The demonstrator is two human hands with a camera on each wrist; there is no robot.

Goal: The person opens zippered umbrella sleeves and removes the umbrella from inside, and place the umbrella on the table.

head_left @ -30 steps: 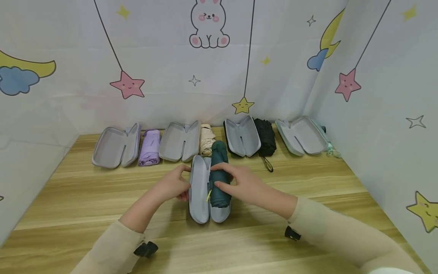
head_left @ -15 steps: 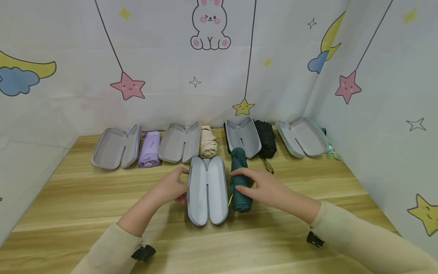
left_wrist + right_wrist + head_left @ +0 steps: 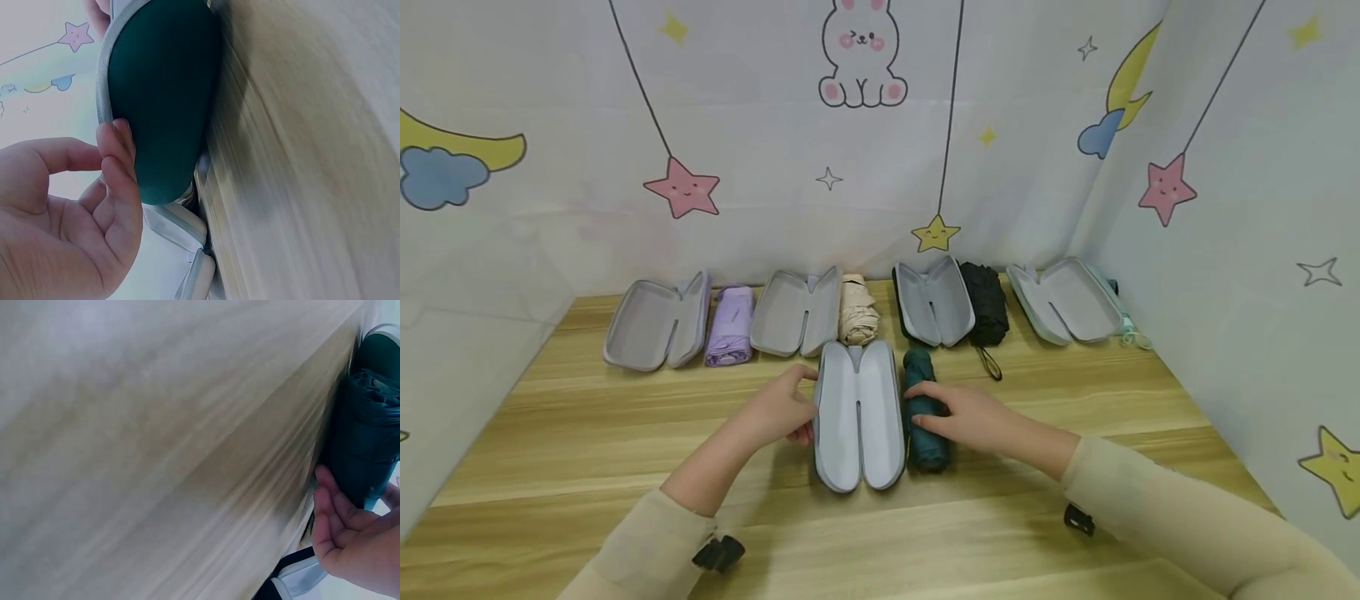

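Observation:
A dark green folded umbrella (image 3: 929, 417), rolled up tight, lies on the table just right of an open long case. My right hand (image 3: 958, 414) grips it across the middle, thumb and fingers on either side; the right wrist view shows fingers (image 3: 337, 506) along its side. The case (image 3: 880, 417) has a pale grey lining and a dark green outer shell (image 3: 164, 100), with both halves spread upward. At its left edge, my left hand (image 3: 778, 408) holds the case, fingertips (image 3: 115, 144) on the rim and outer wall.
Along the back stand more open cases: two grey-lined ones (image 3: 640, 325) (image 3: 778, 312) at left, a black one (image 3: 931, 304) and a mint one (image 3: 1082, 300). Between them lie folded umbrellas in purple (image 3: 730, 325), beige (image 3: 857, 312) and black (image 3: 987, 304). A patterned curtain (image 3: 760, 125) closes the back.
The green umbrella has come out of the right half of the open case and moved right, down onto the table, in my right hand. My left hand stays at the case's left edge.

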